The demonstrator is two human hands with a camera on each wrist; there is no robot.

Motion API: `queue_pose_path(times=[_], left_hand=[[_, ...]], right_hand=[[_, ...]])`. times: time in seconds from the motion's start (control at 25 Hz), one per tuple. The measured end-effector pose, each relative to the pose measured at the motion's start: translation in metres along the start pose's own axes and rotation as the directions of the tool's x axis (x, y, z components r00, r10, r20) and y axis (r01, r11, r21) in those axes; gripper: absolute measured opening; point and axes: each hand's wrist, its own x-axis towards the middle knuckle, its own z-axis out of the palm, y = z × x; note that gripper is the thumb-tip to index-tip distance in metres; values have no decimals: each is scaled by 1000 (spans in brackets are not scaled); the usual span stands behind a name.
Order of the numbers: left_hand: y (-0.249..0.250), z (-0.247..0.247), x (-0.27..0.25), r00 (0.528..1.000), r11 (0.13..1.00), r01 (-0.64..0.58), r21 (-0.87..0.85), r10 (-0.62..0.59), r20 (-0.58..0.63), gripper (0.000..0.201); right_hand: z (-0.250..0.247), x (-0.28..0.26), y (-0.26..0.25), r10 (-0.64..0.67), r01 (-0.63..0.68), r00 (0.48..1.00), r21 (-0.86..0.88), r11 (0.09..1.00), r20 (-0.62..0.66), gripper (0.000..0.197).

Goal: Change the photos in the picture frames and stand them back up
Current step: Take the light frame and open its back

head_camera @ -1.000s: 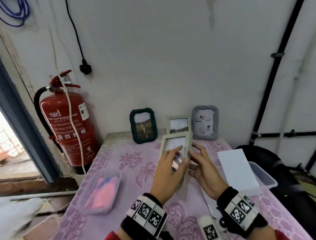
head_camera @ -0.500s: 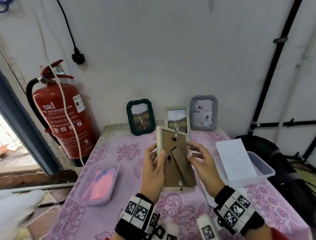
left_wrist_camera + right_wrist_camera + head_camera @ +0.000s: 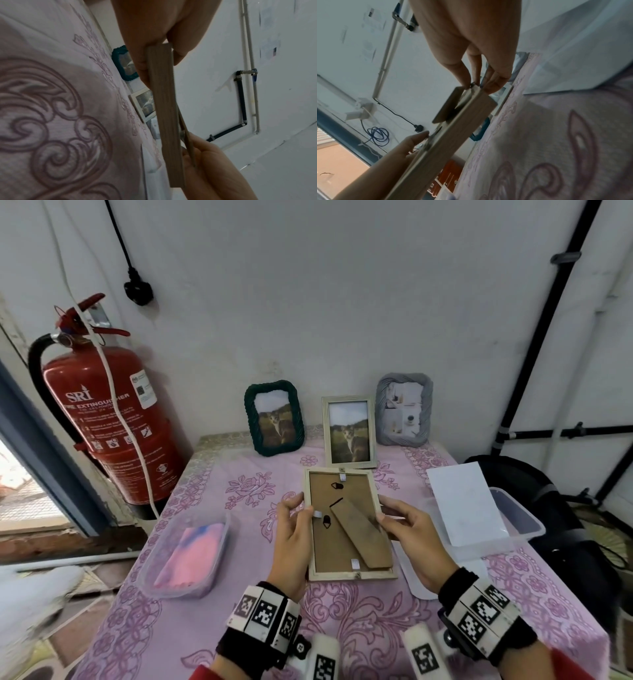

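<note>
A pale wooden picture frame (image 3: 349,525) is held back-side up above the pink-clothed worktop (image 3: 212,491), its brown stand flap (image 3: 361,534) hanging loose. If the small metal tabs are bent carelessly, the backing, and any glass beneath it, could slip out and drop. The left hand (image 3: 294,546) pinches the frame's left edge; the right hand (image 3: 414,542) pinches the right edge, fingers lightly curled.

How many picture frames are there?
4. A green frame, a pale frame and a grey frame stand by the wall. The left hand and right hand hold the fourth frame, back showing.
</note>
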Motion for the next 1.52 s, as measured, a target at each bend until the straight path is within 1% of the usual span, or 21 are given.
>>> queue_pose_path(times=[0.12,0.24,0.4,0.56,0.64,0.72,0.8,0.92,1.04,1.32,1.52], left_hand=[[-11,-10,8,999,982,22,185,-15,-40,15],[-17,-21,11,998,933,59,356,-53,-26,13],[-18,-34,15,986,880,138,455,-165,20,16],[-14,-46,20,983,758,83,647,-171,74,38],[-10,-48,23,982,711,61,700,-170,87,43],[-5,-49,28,980,649,33,760,-171,104,46],[-2,-48,32,977,604,9,797,-176,122,49],[0,-46,36,974,562,-14,827,-179,139,47],[1,-44,39,973,564,-19,826,-180,145,41],[1,-45,42,968,557,-33,830,-189,166,32],[-1,-42,44,975,534,-45,844,-160,153,27]], right_hand=[[-5,-1,11,48,-47,999,-50,998,13,36],[-8,-1,19,89,-81,994,-130,988,63,39],[-12,3,20,97,-62,990,-307,950,103,41],[-11,7,18,111,-41,988,-511,858,107,49],[-11,9,15,120,-29,985,-560,828,126,50],[-11,12,12,153,-53,979,-564,824,131,53],[-10,15,11,181,-81,975,-561,824,125,55],[-9,18,10,189,-79,973,-583,809,130,57],[-8,20,10,200,-101,973,-571,815,114,59],[-6,22,14,227,-177,973,-514,839,35,48],[-3,23,14,226,-190,974,-502,844,11,39]])
